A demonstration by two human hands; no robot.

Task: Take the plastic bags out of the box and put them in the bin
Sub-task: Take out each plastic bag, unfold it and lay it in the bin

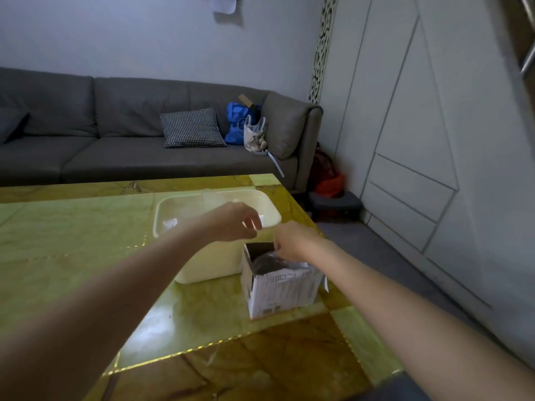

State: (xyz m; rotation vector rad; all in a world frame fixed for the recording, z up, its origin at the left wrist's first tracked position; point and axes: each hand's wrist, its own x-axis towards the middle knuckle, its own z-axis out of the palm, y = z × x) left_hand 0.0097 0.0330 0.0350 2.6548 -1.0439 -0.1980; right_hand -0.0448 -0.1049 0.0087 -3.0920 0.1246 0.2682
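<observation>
A grey sofa [130, 134] filled the upper left; a green table [72, 241] lay below. Mid-frame, the left hand [234, 221] hovered loosely curled over the white bin [272, 215]. The right hand [292, 241] reached into the cardboard box [278, 287] lower right of centre, apparently pinching the plastic bags [269, 263]: light, limp, slippery, best gathered by a bunched fold.

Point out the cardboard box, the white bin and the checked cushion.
cardboard box [285, 290]: head view, on its printed front face.
white bin [272, 217]: head view, on its right rim.
checked cushion [192, 128]: head view, on its middle.
</observation>
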